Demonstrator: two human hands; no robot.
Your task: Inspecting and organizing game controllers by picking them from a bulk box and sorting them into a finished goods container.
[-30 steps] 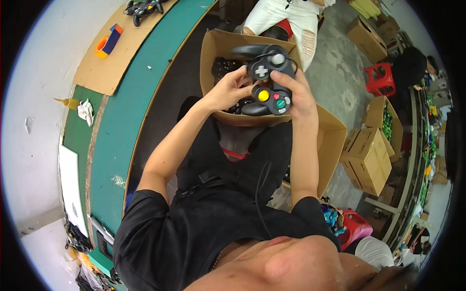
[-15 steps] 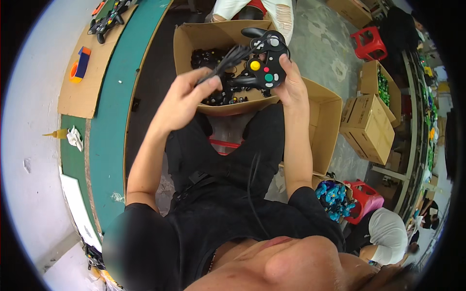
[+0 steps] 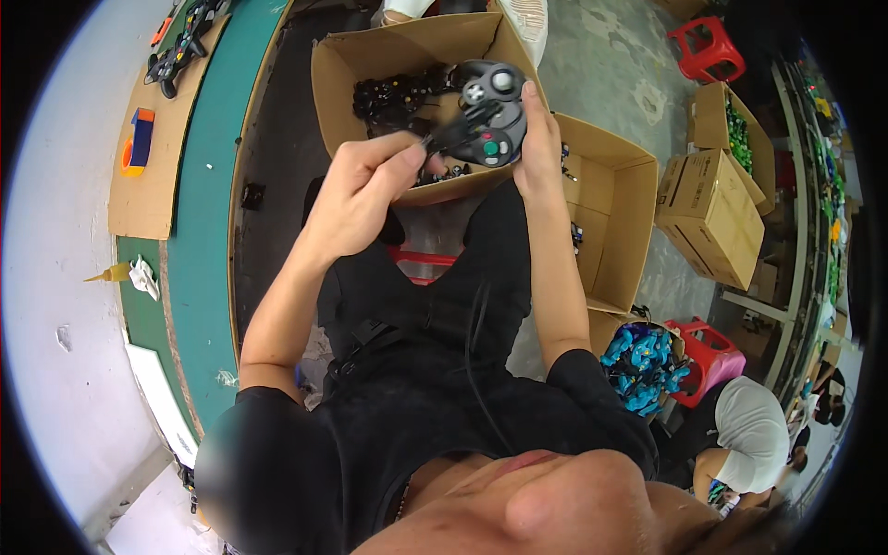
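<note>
A black game controller [image 3: 504,116] with coloured buttons is in my right hand [image 3: 538,148], whose fingers wrap its right side over the open cardboard box [image 3: 427,42]. My left hand [image 3: 365,190] pinches a black bundled cable [image 3: 460,129]. The bundle is smeared by motion and covers part of the controller's face. Below both hands, the box holds a heap of black controllers [image 3: 393,104]. Where the cable joins the controller is hidden.
A second cardboard box [image 3: 615,222] stands right of my legs, with a box of blue controllers [image 3: 643,365] nearer. Left is a green bench [image 3: 199,194] with a tape roll [image 3: 139,143]. Red stools [image 3: 708,48], more cartons [image 3: 712,213] and a seated person [image 3: 749,435] are at right.
The view has shifted, showing more of the second box. My left hand has brought the cable bundle across the controller's face, and the controller has tilted in my right hand.
</note>
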